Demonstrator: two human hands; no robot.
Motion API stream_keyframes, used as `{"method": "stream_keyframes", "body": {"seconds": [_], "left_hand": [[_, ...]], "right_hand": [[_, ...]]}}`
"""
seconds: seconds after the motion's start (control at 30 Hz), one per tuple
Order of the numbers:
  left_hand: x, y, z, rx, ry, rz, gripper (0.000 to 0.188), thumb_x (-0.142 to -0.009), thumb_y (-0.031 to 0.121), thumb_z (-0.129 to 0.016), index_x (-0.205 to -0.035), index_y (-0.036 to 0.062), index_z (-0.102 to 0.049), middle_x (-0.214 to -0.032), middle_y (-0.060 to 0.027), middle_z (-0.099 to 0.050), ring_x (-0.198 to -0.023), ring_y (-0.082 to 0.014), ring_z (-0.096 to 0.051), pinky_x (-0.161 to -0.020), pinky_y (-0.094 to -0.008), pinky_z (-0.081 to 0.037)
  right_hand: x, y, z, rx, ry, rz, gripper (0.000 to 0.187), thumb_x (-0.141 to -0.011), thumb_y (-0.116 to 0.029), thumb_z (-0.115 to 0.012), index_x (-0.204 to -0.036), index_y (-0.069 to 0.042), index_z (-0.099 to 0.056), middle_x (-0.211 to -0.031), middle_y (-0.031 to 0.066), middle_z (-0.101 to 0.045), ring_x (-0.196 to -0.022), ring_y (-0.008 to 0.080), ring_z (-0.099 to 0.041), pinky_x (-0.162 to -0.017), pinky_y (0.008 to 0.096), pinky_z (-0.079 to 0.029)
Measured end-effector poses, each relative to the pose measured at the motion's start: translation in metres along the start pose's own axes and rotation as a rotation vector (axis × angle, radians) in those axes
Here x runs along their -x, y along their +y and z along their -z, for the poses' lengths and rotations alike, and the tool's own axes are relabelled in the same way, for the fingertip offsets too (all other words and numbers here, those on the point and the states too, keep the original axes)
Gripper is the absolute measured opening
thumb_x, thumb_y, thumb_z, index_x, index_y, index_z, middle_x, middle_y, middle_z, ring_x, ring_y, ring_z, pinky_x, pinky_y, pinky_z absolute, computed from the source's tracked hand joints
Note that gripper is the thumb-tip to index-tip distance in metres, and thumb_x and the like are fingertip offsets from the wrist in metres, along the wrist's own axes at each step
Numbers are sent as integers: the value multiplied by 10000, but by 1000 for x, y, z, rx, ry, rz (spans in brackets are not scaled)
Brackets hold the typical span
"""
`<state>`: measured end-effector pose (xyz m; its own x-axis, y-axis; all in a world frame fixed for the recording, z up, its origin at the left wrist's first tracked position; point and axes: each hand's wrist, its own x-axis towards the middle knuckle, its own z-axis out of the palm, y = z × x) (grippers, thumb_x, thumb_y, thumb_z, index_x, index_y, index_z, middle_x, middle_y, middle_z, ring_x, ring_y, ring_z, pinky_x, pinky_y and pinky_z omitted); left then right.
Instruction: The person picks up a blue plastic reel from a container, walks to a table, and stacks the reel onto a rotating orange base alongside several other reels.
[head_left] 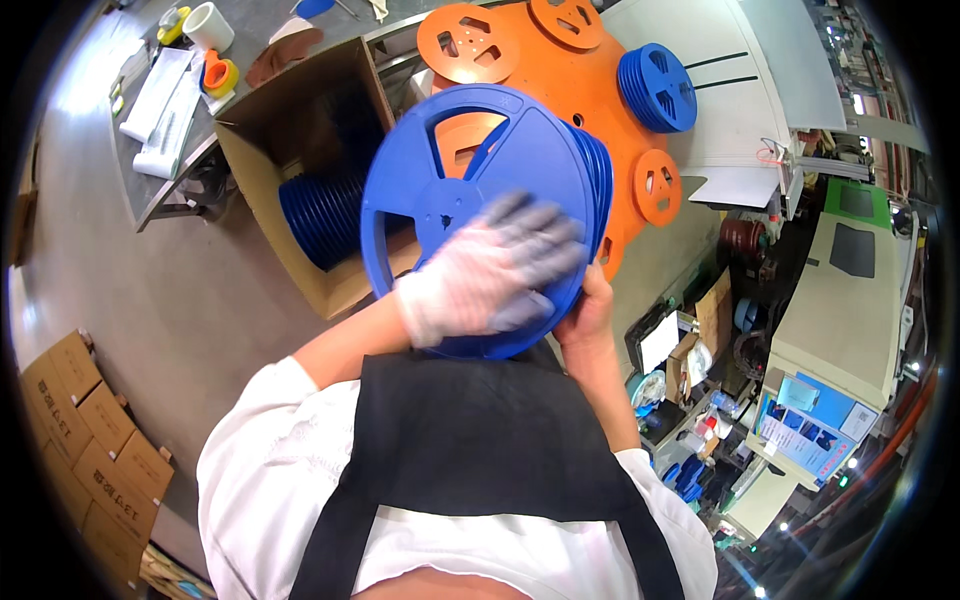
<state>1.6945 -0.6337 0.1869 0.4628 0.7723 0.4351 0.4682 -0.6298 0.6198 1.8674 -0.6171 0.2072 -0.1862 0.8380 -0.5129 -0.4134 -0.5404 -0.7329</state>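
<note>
A stack of large blue plastic reels (540, 150) is held up in front of my black apron, its front face towards me. My left hand (490, 265), in a white glove with grey fingers, lies over the lower face of the front reel with its fingers outstretched, slightly blurred by motion. At the lower right rim, my bare right hand (588, 305) grips the stack; some of its fingers are hidden behind the reels. Just left stands an open cardboard box (250, 200) with more blue reels (325, 215) lying in it.
Beyond the reels is an orange round rotary table (575, 95) bearing orange discs (468, 45) and a smaller blue reel stack (657, 88). A grey bench (140, 185) with tape rolls stands far left. Cartons (105, 430) are piled lower left; a beige machine (835, 300) stands right.
</note>
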Motion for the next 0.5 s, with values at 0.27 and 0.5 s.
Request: {"method": "stream_keyframes", "body": {"seconds": [0.27,0.5], "left_hand": [[-51,-5,-7,-104,190,52,547,-795,257,-558,-1310,81,-507,-1345,-153,-506,-1265,-333,-457,-1095,-532,-271],[-46,-13,-9,-151,153,120,560,-778,254,-582,-1312,103,-510,-1343,-135,-509,-1297,-307,-432,-1106,-546,-233]], "right_hand": [[20,-5,12,176,-5,55,307,-789,-176,-585,-1046,-11,-550,-798,86,-583,-692,198,-586,-631,281,-472],[22,-10,40,157,-223,1,341,-746,-131,-586,-1063,-17,-536,-791,100,-582,-663,214,-581,-643,318,-475]]}}
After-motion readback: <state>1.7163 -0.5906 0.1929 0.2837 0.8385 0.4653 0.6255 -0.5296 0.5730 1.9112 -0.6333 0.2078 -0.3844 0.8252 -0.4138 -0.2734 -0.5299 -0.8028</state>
